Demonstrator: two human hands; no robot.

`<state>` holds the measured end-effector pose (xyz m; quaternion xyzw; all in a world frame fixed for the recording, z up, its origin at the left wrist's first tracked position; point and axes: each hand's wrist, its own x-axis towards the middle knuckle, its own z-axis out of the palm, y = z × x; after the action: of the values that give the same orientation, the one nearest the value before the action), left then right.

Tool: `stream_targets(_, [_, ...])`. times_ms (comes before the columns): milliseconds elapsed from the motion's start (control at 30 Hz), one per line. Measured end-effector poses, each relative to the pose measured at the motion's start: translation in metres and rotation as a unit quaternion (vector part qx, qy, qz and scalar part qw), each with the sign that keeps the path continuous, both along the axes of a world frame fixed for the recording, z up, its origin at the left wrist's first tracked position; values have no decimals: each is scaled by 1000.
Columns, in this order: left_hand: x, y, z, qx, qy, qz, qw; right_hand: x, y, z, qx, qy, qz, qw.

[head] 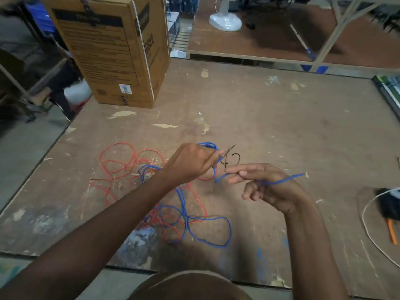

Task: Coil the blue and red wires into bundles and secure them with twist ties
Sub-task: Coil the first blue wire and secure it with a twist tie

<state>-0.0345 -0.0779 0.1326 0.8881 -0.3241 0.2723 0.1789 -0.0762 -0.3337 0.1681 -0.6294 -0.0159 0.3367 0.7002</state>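
Note:
A long blue wire (pixel 207 234) lies in loose loops on the worn wooden table (pixel 281 118), tangled with a red wire (pixel 116 156) that spreads to the left. My left hand (pixel 190 163) grips a small coil of the blue wire above the table. A short stretch of blue wire runs from it to my right hand (pixel 266 187), which pinches the wire near its free end; that end sticks out to the right. Two thin black twist ties (pixel 232 158) lie on the table just beyond my hands.
A tall cardboard box (pixel 112 50) stands at the table's back left. At the right edge lie a white cable (pixel 368 230), a black object and an orange-handled tool (pixel 392 233). A second table with a white fan base (pixel 225 20) is behind.

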Motion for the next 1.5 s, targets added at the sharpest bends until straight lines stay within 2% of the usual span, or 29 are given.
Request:
stream_targets(100, [-9,-6,7,-88,116,63,987,4,-1,-12,122,71,-109,984])
stream_targets(167, [-8,-7,7,-132,209,127,960,0,3,-21,171,75,-106,977])
stream_targets(233, [-4,-5,7,-154,279,199,927,-8,8,-29,151,27,-67,986])
stream_targets(300, [-3,-3,8,-135,340,238,900,-12,14,-38,78,-65,-72,992])
stream_targets(400, [-12,0,8,-126,435,210,867,-7,29,-39,8,-153,-211,966])
stream_targets(467, [-24,1,9,-190,503,126,834,3,36,-40,-10,-173,-305,937])
stream_targets(533, [-38,-2,13,-288,558,48,777,10,44,-41,-8,-161,-354,921])
stream_targets(633, [-51,-6,23,-412,560,-11,718,8,60,-46,78,-100,-382,916])
stream_targets(700, [-53,-4,33,-463,549,-34,696,4,74,-54,139,-33,-397,907])
stream_targets(767, [-52,-4,44,-498,541,-55,676,-2,92,-55,160,20,-409,898])
stream_targets(833, [-51,-5,51,-532,532,-71,655,-13,111,-57,210,94,-365,902])
stream_targets(867, [-51,-7,54,-544,523,-75,652,-20,119,-59,231,151,-336,900])
stream_targets(933, [-48,-8,58,-554,503,-67,659,-32,133,-53,216,218,-294,905])
stream_targets(1000, [-46,-7,61,-551,494,-53,671,-40,138,-43,151,220,-255,930])
stream_targets(1067, [-42,-5,61,-538,497,-44,680,-43,138,-35,29,145,-272,951])
stream_targets(1100, [-41,-5,61,-525,499,-38,688,-45,136,-36,-60,65,-289,953])
stream_targets(1133, [-40,-4,60,-511,502,-31,697,-49,133,-37,-162,-36,-300,939])
stream_targets(1167, [-39,-3,59,-500,503,-24,704,-51,130,-42,-267,-145,-307,902])
stream_targets(1200, [-39,-2,58,-492,506,-19,708,-54,128,-47,-345,-245,-325,846])
stream_targets(1233, [-38,-1,58,-487,509,-18,709,-54,126,-54,-380,-323,-347,794])
stream_targets(1267, [-37,0,58,-485,515,-18,707,-54,124,-58,-374,-373,-356,771])
stream_targets(1300, [-35,0,58,-484,521,-20,703,-51,121,-62,-349,-390,-343,780])
stream_targets(1400, [-31,1,60,-490,548,-32,677,-45,117,-72,-269,-382,-244,850])
stream_targets(1500, [-26,0,62,-510,565,-34,648,-50,122,-76,-255,-360,-219,870])
